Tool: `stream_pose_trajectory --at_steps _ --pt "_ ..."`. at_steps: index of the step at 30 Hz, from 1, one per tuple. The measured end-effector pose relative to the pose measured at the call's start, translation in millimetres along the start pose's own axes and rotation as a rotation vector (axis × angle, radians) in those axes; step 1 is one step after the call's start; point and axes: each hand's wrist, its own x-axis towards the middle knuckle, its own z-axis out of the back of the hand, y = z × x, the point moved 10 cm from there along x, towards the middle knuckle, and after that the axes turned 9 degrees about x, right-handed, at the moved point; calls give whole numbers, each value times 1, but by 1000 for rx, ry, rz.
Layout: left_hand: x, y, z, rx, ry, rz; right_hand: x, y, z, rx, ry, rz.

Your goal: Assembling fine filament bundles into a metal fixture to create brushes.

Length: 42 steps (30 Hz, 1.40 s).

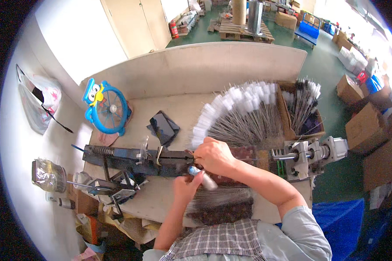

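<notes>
My right hand (215,155) is closed at the right end of a long dark metal bar fixture (174,156). Whatever its fingers pinch is hidden, though a thin wire (248,159) runs from beside it toward the clamp machine. Just below, my left hand (185,189) grips a small white cylinder (209,182) with a light blue end, smeared by motion; its kind is unclear. Behind my right hand, many white-tipped wire brushes (235,108) lie fanned out. A bundle of thin wires (220,195) lies on the bench close to my body.
A cardboard box (287,115) of dark-tipped brushes stands right of the fan. A grey clamp machine (309,156) sits at the bench's right end. On the left are a blue toy-shaped fan (111,108), a dark folded pouch (163,128) and a black metal stand (113,187).
</notes>
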Motion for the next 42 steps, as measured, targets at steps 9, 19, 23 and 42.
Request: stream_pose_trajectory --at_steps 9,19,23,42 --pt "1 -8 -14 -409 1 -9 -23 6 36 224 -149 54" --pt "5 -6 -17 108 -22 -48 -73 -20 -23 131 117 11" --pt "-2 -7 -15 172 104 -35 -66 -57 -52 3 25 -102" --pt "-38 182 109 -1210 -472 429 -77 -18 -29 124 267 -35"
